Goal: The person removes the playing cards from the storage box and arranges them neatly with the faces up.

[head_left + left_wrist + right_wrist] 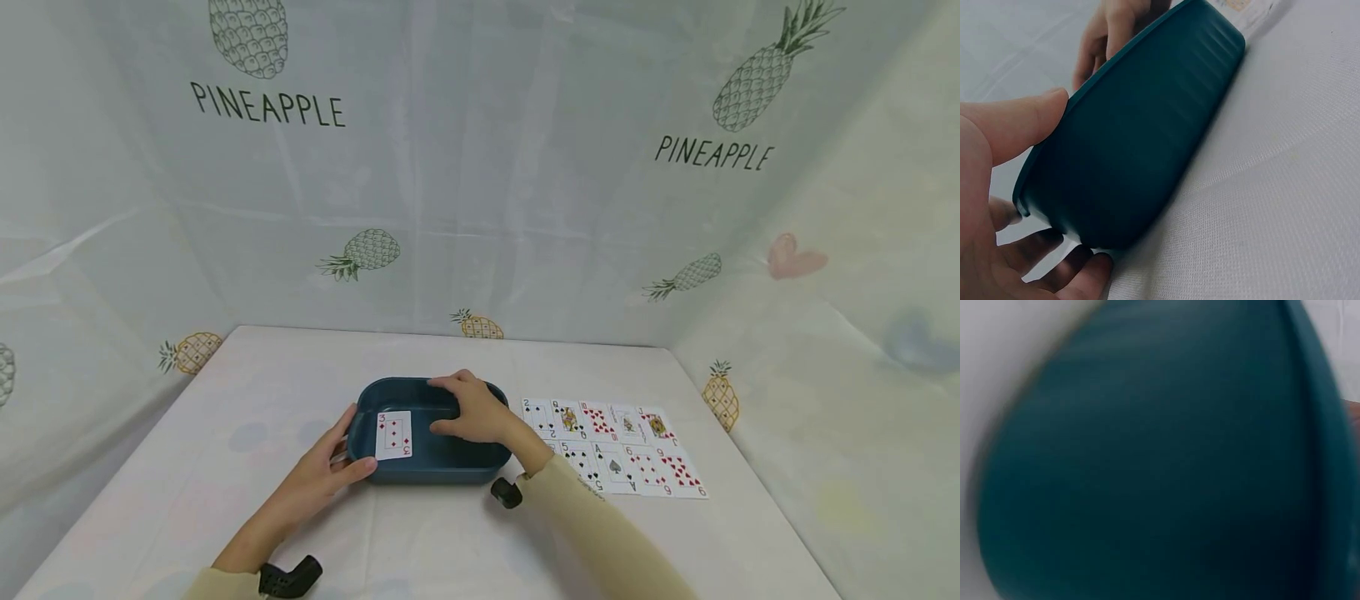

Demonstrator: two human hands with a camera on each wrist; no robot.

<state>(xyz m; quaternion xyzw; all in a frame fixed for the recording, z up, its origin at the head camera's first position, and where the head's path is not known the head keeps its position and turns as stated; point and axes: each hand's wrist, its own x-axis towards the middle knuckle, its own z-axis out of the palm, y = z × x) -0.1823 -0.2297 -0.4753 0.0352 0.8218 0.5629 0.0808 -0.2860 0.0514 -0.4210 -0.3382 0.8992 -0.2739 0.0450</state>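
Observation:
A dark teal tray (450, 477) sits on the table. Inside it, toward the left end, lies a three of diamonds card (393, 435), face up. My left hand (326, 467) grips the tray's left end. In the left wrist view the thumb (1029, 122) presses at the rim while the other fingers curl round the end wall. Over the right part of the tray reaches my right hand (480, 410), its thumb and fingers spread apart with no card showing between them. The tray's outer wall (1147, 456) fills most of the right wrist view.
To the right of the tray, several face-up playing cards (615, 467) lie in two rows, with the right forearm passing over the near left ones. A white cloth (420, 550) covers the table. A pineapple-print curtain (495, 208) hangs behind it.

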